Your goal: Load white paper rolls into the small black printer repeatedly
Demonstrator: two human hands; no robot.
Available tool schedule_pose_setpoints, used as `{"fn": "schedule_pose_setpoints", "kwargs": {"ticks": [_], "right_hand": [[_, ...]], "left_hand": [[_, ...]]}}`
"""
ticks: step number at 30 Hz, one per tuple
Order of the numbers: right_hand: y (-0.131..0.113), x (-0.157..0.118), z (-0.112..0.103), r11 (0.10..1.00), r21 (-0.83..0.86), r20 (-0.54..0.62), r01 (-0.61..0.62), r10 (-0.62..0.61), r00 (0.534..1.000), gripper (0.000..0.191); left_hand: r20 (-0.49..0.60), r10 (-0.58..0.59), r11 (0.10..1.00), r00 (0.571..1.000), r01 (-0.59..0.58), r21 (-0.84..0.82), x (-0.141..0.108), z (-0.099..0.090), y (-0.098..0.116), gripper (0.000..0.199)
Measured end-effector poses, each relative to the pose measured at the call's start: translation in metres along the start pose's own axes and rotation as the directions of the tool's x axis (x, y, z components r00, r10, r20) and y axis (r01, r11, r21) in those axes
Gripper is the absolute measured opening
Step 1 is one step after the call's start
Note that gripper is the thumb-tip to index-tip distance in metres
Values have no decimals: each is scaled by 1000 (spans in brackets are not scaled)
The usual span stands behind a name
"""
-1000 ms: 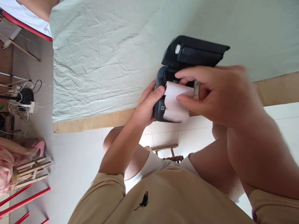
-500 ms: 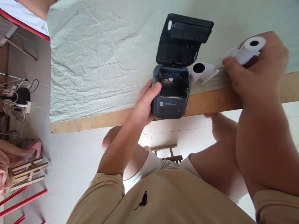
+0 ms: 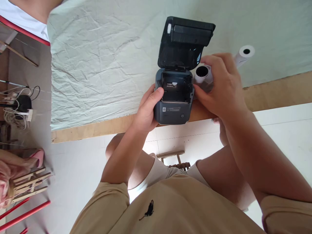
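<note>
A dark grey label printer (image 3: 173, 112) sits at the table's edge, its black lid (image 3: 187, 42) flipped up. The roll bay inside shows a printed sticker and no roll. My left hand (image 3: 147, 109) grips the printer's left side, thumb over the bay's rim. On the right, my right hand (image 3: 223, 84) is open, its thumb and fingers spread on either side of a short white paper roll (image 3: 201, 76) with a wide dark core. Whether they touch that roll I cannot tell. Beyond the hand stands a second white paper roll (image 3: 246, 53) with a narrow core, partly hidden.
A wrinkled pale green cloth (image 3: 102, 65) covers the table, with a bare wooden edge (image 3: 97, 128) in front. Another person's arm (image 3: 41, 8) shows at the top left. Tangled cables (image 3: 17, 113) and a wooden rack (image 3: 30, 182) lie to the left.
My right hand has let go of the narrow-core paper roll, which now stands on the cloth, and has moved left to the short roll beside the printer. My left hand still holds the printer.
</note>
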State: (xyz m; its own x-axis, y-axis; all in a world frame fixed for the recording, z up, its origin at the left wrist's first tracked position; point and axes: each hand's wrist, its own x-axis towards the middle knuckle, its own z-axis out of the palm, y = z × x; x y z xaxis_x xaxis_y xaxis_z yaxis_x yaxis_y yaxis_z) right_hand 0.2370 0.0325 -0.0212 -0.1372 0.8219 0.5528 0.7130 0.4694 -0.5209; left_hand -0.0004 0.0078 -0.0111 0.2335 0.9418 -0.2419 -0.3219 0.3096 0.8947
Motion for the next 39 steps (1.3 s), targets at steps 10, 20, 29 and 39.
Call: {"fn": "schedule_pose_setpoints", "kwargs": {"ticks": [10,20,29,39], "right_hand": [[-19,9,-9,964,266,-279,-33,110,954,38],[-57,12,-7,999,32,136,-32,27,990,18],[-60,3,7,954,119,-48,275,-271,961,24],[-21,2,14,922,382,-245,59,39,969,50]], "left_hand": [[31,-22,1000,999,23,-15,-1,1,1,51],[49,27,1000,998,-28,6,-3,4,4,50],[63,139,990,988,-140,16,0,1,3,59],[69,131,985,989,-138,105,2,-5,0,71]]}}
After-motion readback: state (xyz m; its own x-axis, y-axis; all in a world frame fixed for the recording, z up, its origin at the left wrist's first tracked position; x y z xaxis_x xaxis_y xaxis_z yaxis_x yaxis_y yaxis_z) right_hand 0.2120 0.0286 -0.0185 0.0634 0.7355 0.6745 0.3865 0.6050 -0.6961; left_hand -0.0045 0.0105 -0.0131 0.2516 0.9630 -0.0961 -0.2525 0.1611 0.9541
